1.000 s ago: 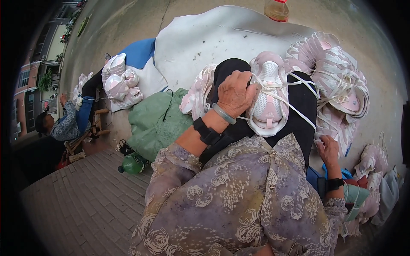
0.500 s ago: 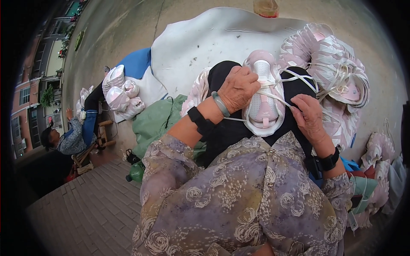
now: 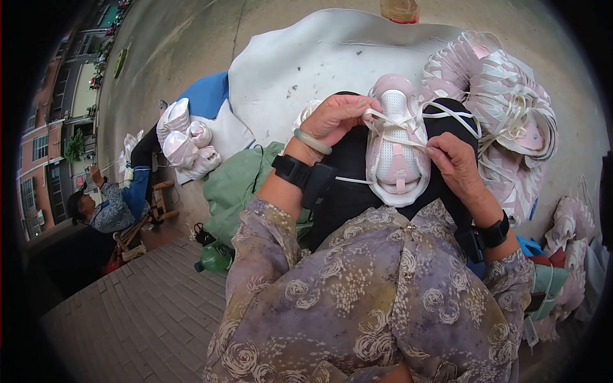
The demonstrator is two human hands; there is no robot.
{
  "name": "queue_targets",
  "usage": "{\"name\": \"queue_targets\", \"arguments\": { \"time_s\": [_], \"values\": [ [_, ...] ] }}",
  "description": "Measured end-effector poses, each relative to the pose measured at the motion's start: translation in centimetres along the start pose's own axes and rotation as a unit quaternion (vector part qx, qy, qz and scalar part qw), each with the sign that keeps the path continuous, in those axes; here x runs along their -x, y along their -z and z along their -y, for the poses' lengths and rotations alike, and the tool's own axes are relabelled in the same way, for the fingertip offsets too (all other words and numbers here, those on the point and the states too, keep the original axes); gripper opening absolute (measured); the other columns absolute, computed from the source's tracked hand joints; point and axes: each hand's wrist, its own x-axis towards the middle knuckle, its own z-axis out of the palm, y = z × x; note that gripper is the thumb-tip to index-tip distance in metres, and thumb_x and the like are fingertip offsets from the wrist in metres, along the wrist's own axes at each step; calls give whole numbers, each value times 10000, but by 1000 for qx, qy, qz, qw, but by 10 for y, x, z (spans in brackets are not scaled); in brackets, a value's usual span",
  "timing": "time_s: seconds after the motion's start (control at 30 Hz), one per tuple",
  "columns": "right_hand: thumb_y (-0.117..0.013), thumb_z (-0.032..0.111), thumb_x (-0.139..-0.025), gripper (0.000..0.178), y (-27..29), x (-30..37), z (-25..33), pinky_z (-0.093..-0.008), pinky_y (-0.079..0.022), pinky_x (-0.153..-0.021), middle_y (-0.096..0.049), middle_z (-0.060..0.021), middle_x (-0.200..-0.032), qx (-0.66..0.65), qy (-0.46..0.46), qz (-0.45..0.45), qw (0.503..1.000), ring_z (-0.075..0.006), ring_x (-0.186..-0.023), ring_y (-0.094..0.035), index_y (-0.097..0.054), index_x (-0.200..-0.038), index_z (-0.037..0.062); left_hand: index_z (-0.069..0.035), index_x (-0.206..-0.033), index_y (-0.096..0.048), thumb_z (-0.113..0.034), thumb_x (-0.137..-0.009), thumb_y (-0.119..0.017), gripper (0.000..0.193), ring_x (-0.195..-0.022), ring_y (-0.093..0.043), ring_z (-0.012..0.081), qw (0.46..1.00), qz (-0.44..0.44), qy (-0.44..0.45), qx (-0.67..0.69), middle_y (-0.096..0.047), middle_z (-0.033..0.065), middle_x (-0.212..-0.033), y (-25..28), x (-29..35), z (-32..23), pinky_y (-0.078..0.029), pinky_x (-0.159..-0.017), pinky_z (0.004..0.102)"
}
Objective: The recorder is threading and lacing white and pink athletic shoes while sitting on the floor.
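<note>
A pink and white sneaker upper rests on my black-clad lap, its perforated white tongue facing up. White shoelace is threaded through its eyelets, and loose lengths trail right over my knee. My left hand pinches the lace between thumb and fingertips at the upper's left edge. At its right side, my right hand is closed, with a stretch of the lace between thumb and forefinger. How the lace runs under the tongue is hidden.
Bundled pink and white uppers lie to the right on a white sheet. A green bag and green bottle sit left. Another person sits farther left beside more uppers. Another bottle stands at the top.
My left hand has moved left and slightly up from over the upper, drawing the lace out to that side. My right hand has shifted slightly left, still at the lace.
</note>
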Motion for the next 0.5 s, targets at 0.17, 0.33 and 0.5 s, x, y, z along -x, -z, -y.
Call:
{"name": "queue_targets", "arguments": {
  "time_s": [0.17,0.33,0.5],
  "values": [
    [-589,38,-749,106,0,-2,0,-356,-420,-550,-498,-106,-731,86,43,-8,995,-284,-648,-535,-546,-843,59,-6,-789,-580,-176,-823,-583,173,-879,-531,148,998,48,-39,13,-563,80,-969,0,-3,12,-379,-861,288],
    [-569,31,-752,110,-1,2,0,-372,-418,-540,-455,-101,-726,174,84,-11,981,-300,-648,-526,-510,-836,70,-16,-803,-558,-165,-822,-575,151,-846,-533,159,998,24,-60,-4,-561,83,-899,1,0,15,-389,-828,287],
    [-562,40,-733,97,-5,4,1,-359,-425,-521,-448,-92,-719,202,104,-12,974,-279,-659,-527,-499,-802,66,-19,-807,-535,-147,-835,-549,132,-790,-537,179,999,-9,-8,30,-566,101,-824,-6,0,19,-404,-778,287]
  ]
}}
